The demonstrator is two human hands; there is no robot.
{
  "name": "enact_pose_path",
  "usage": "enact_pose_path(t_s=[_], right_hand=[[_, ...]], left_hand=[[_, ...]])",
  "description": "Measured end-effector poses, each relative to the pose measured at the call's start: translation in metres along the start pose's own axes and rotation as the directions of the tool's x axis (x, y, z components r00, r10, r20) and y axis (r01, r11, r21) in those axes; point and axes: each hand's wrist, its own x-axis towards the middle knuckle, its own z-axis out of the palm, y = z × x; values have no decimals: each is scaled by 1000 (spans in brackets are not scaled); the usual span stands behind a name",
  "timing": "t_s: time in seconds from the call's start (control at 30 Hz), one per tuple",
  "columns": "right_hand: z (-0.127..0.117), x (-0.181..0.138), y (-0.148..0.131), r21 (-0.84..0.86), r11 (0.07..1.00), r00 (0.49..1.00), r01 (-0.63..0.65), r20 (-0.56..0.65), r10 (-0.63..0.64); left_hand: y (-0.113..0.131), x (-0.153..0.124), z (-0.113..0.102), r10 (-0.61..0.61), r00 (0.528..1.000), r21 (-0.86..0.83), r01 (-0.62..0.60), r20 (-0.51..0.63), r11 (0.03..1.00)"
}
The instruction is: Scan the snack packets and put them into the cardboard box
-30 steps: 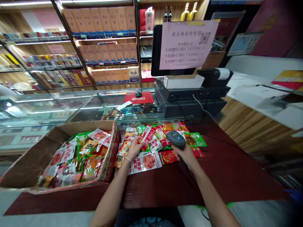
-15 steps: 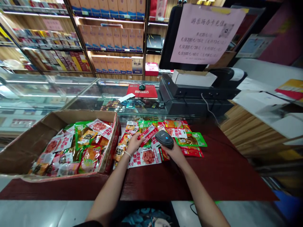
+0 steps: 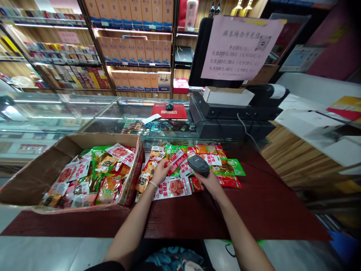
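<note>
Scanning step, by the look: scanner (image 3: 198, 165) aimed at red packet (image 3: 176, 162), frame centre.
Right hand (image 3: 209, 183) wraps the scanner; left hand (image 3: 159, 173) pinches the packet, tilted, just beside it. A read needs the barcode facing the scanner. Barcode hidden, print unreadable. Cardboard box (image 3: 26, 180) left, register (image 3: 234, 111) beyond.

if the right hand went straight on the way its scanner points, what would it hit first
Most likely the slim red snack packet pinched in the left hand, just ahead of the barcode scanner that the right hand grips. Depth is unclear; it may pass above it.
</note>
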Motion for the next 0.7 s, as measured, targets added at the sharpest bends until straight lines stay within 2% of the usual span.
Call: enact_pose_path(t_s=[0.17,0.33,0.43,0.53,0.6,0.7], right_hand=[[0,2,-7,14,1000,1000,20,14,-20],[7,4,-28,39,997,997,60,41,-62],[17,6,-41,2,997,995,81,59,-80],[34,11,-48,0,991,984,132,119,-131],[49,16,-50,14,989,975,145,169,-145],[75,23,-53,36,989,962,141,231,-146]], left_hand=[[20,-2,-1,34,998,-28,-36,-59,999],[75,-21,-22,168,977,58,-162,-130,985],[109,-43,-54,241,955,148,-216,-173,965],[128,-63,-98,283,930,332,-198,-233,922],[127,-73,-130,298,905,481,-125,-303,868],[106,-81,-171,311,855,630,23,-415,777]])
